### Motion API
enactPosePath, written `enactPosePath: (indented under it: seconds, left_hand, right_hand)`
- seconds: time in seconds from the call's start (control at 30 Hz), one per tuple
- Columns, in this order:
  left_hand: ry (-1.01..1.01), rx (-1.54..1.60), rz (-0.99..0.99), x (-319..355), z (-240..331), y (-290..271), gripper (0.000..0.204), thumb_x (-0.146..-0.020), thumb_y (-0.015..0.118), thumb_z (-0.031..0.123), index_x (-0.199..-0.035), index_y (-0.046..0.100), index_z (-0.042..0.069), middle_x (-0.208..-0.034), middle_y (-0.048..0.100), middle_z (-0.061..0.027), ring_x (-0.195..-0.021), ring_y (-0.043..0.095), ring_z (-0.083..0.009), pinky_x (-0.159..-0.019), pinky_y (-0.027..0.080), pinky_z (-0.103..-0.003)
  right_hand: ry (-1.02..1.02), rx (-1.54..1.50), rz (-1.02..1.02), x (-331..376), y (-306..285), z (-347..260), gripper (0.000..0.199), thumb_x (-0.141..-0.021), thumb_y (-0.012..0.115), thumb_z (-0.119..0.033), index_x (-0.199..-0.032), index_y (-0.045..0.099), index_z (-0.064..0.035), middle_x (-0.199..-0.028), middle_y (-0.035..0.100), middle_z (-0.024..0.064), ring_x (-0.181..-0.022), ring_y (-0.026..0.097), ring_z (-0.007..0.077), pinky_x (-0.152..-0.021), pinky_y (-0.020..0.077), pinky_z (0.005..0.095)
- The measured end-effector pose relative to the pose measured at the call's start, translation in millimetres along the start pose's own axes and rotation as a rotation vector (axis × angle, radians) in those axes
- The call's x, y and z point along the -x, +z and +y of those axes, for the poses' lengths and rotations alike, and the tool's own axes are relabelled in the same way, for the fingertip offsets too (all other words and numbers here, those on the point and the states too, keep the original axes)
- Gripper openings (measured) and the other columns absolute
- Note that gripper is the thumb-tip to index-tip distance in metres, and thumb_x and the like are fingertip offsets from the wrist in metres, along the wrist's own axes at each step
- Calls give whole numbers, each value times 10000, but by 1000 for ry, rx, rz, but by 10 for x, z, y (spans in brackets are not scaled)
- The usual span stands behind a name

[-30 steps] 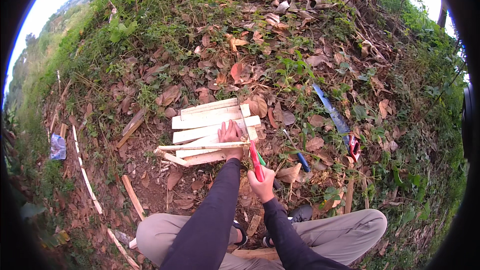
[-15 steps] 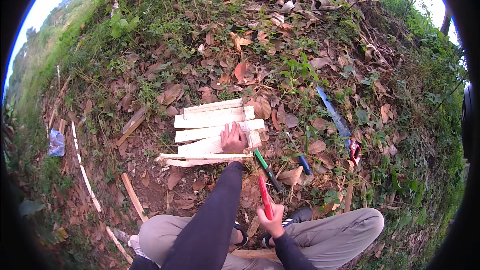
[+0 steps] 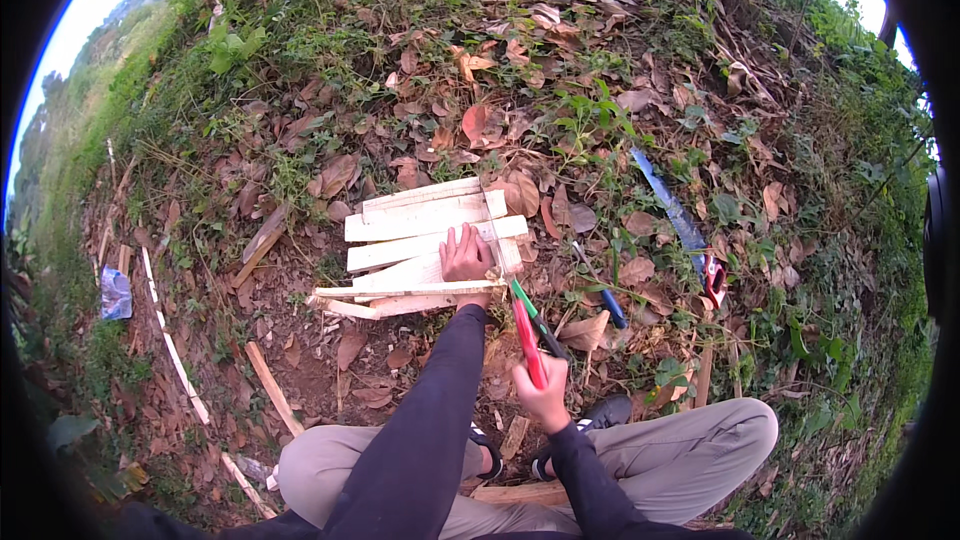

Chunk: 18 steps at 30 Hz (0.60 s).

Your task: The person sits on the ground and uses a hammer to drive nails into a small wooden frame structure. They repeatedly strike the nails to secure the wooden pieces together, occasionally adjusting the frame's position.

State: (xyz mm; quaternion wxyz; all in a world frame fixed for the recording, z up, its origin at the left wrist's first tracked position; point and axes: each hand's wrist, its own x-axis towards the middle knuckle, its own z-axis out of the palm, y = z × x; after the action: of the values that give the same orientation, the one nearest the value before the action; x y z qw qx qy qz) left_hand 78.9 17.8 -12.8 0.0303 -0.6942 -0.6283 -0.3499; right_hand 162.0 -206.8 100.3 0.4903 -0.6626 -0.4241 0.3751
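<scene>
A small frame of pale wooden slats (image 3: 420, 220) lies on the leafy ground in front of me. My left hand (image 3: 467, 255) lies flat on its right part, pressing down on the slats. Just below the frame's right corner, my right hand (image 3: 543, 395) grips a long tool (image 3: 527, 332) with one red and one green-black handle. The tool's tip points at that corner, close to my left wrist. My legs in beige trousers are folded below.
A blue-bladed saw (image 3: 668, 202) lies in the leaves at the right, with a red object (image 3: 714, 277) below it. A blue-handled tool (image 3: 606, 302) rests near the frame. Loose wooden strips (image 3: 272, 387) and a blue wrapper (image 3: 115, 292) lie at the left.
My right hand drew the tool back toward my lap, then brought it forward again to the frame's right corner. My left hand stayed on the slats.
</scene>
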Motion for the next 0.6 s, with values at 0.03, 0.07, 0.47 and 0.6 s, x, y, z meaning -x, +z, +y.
enactPosePath:
  seconds: [0.03, 0.07, 0.47, 0.6]
  left_hand:
    - [-11, -3, -5, -8, -62, -30, 308, -942, 549, 204, -1114, 764, 67, -1229, 714, -71, -1225, 613, -337, -1064, 436, -515]
    - [-13, 10, -8, -2, -42, -39, 308, -944, 547, 205, -1114, 764, 68, -1231, 713, -70, -1229, 612, -336, -1065, 436, -516]
    - [-21, 53, -35, 3, 98, -10, 280, -934, 575, 198, -1082, 777, 74, -1218, 721, -50, -1236, 609, -331, -1071, 429, -518]
    - [-62, 70, -32, 59, -53, -24, 302, -946, 549, 211, -1085, 774, 66, -1222, 719, -54, -1252, 595, -333, -1079, 417, -522]
  right_hand:
    - [-43, -50, 26, -356, 159, -65, 197, -787, 660, -59, -648, 527, -19, -526, 450, 5, -467, 415, 76, -466, 337, 299]
    - [-76, -85, 63, -559, 235, -83, 243, -796, 658, -42, -626, 485, -31, -530, 414, -32, -471, 382, 57, -453, 301, 296]
    - [-83, 19, 143, -431, 257, -164, 270, -813, 632, -42, -610, 455, -33, -539, 425, -39, -490, 371, 48, -460, 290, 287]
    - [-69, 23, 14, 218, 114, -51, 283, -783, 641, -44, -595, 430, -48, -514, 413, -28, -454, 382, 63, -447, 297, 296]
